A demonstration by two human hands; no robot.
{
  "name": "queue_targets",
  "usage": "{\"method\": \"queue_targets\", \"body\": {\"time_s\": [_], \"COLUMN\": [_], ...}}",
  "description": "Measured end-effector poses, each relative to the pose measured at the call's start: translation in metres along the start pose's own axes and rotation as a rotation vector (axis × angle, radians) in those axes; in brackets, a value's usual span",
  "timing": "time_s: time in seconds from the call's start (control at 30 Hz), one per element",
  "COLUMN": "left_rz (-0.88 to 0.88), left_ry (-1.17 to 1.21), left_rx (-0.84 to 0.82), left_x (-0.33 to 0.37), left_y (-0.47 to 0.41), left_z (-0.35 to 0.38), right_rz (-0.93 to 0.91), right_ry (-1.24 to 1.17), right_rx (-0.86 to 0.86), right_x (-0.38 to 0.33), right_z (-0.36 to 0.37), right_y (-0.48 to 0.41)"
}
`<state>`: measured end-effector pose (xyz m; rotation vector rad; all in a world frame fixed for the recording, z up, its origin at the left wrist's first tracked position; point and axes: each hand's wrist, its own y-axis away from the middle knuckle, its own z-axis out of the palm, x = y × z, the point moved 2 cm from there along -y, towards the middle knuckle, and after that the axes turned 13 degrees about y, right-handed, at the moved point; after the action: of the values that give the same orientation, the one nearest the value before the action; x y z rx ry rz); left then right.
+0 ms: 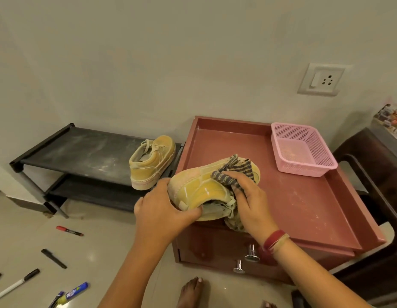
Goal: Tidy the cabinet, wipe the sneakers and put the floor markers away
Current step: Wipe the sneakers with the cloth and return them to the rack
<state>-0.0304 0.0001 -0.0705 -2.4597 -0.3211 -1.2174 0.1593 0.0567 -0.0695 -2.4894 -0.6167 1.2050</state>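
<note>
Yellow sneaker [204, 187] tipped sideways between both hands. Long axis runs from left hand [157, 210], gripping the heel, away and rightward past right hand [251, 201], which clutches striped cloth [235, 172] against the upper. Toe lies just beyond its fingers.

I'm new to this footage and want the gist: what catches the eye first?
A yellow lace-up sneaker held on its side over the reddish-brown cabinet top stands out: the left hand grips it while the right hand holds a grey striped cloth against it. Its yellow twin sneaker sits on the black shoe rack, a pink plastic basket stands at the cabinet's back right, and markers lie on the floor at lower left.
</note>
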Motion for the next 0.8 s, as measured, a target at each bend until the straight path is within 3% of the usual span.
{"method": "queue_targets", "body": {"time_s": [0.1,0.17,0.23,0.3,0.37,0.53,0.67,0.8], "left_rz": [0.132,0.212,0.285,0.33,0.341,0.517,0.602,0.613], "left_ry": [0.17,0.26,0.318,0.346,0.375,0.364,0.264,0.243], "left_rx": [0.094,0.093,0.072,0.057,0.037,0.004,0.045,0.071], "left_x": [0.002,0.008,0.017,0.023,0.025,0.032,0.038,0.035], "left_y": [-0.006,-0.01,-0.012,-0.012,-0.013,-0.014,-0.013,-0.014], "left_z": [0.0,0.002,0.004,0.006,0.008,0.009,0.01,0.008], "right_rz": [0.159,0.357,0.378,0.26,0.111,-0.173,-0.353,-0.193], "right_ry": [-0.205,-0.388,-0.312,-0.134,0.01,0.185,0.308,0.261], "right_rx": [0.064,0.249,0.497,0.621,0.551,0.123,-0.044,0.012], "right_x": [0.002,0.006,0.007,-0.003,-0.024,-0.061,-0.063,-0.048], "right_z": [-0.017,-0.047,-0.089,-0.122,-0.126,-0.052,-0.018,-0.032], "right_y": [-0.015,-0.027,-0.035,-0.039,-0.035,-0.002,0.018,0.003]}}
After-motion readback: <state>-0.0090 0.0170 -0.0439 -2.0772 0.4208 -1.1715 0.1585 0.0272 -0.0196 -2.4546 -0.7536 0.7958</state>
